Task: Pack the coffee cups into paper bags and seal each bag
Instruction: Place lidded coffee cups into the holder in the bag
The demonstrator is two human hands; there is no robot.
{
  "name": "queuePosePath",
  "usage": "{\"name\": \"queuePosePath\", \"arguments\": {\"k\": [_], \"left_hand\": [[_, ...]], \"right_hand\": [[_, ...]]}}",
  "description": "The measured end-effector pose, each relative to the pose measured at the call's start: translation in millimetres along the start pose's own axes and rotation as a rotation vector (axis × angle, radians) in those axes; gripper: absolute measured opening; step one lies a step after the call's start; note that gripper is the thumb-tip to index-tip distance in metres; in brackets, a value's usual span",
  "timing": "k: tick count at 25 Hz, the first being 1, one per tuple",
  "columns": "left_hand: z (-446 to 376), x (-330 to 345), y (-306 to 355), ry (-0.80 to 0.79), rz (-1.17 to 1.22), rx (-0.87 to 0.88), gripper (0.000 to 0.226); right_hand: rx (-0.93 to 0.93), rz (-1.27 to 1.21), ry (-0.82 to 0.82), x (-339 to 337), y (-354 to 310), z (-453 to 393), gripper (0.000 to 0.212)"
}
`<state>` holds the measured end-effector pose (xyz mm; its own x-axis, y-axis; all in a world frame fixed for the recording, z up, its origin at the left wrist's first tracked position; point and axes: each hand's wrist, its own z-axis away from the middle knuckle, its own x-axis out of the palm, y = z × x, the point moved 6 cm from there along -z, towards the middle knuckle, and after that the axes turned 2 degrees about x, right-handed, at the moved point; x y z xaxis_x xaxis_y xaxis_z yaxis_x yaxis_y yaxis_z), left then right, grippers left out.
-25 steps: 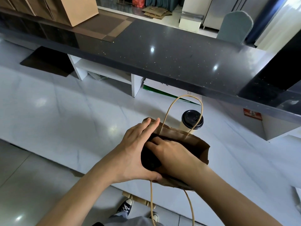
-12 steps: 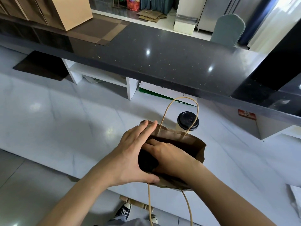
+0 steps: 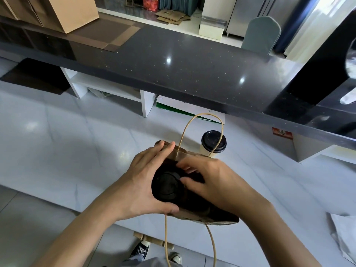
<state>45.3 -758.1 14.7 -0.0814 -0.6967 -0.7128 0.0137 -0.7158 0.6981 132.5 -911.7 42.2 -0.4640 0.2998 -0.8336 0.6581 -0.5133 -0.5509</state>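
Note:
A brown paper bag point(image 3: 210, 216) with twine handles stands open on the white counter point(image 3: 77, 151). Inside it I see the black lid of a coffee cup point(image 3: 166, 186). My left hand point(image 3: 142, 182) clasps the bag's left side, fingers over its far rim and thumb on the near edge. My right hand point(image 3: 213, 182) rests over the bag's mouth, fingertips touching the lid's right edge. A second cup with a black lid point(image 3: 212, 143) stands just behind the bag, partly behind a handle loop.
A raised dark counter point(image 3: 192, 74) runs across the back, with large paper bags point(image 3: 73, 12) at its far left. A white plastic bag point(image 3: 344, 234) lies at the right edge. The counter's near edge lies just below the bag; my shoes point(image 3: 140, 249) show beneath it.
My right hand has drawn back to the right, uncovering the cup lid inside the bag. The left hand keeps its hold on the bag.

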Motion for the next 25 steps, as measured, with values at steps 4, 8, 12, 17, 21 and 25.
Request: {"name": "queuePosePath", "arguments": {"k": [4,8,12,17,21,25], "left_hand": [[-0.3,-0.8,0.2,-0.004,0.009,-0.016,0.133],[0.5,-1.3,0.1,0.001,0.007,-0.018,0.133],[2.2,-1.3,0.1,0.002,0.009,-0.021,0.134],[3.2,-0.9,0.1,-0.001,0.008,-0.024,0.133],[3.4,-0.3,0.6,-0.008,0.007,-0.02,0.132],[3.4,-0.3,0.0,-0.011,0.006,-0.015,0.132]], "right_hand": [[0.088,-0.089,0.192,-39.7,17.7,14.1,0.008],[0.139,-0.085,0.323,-63.5,44.3,16.6,0.008],[0.253,0.005,0.375,-64.9,86.8,1.9,0.006],[0.437,0.138,0.261,-39.3,132.0,-33.0,0.055],[0.523,0.197,0.183,-20.2,153.5,-55.9,0.089],[0.604,0.211,0.094,-6.8,170.0,-65.9,0.102]]}}
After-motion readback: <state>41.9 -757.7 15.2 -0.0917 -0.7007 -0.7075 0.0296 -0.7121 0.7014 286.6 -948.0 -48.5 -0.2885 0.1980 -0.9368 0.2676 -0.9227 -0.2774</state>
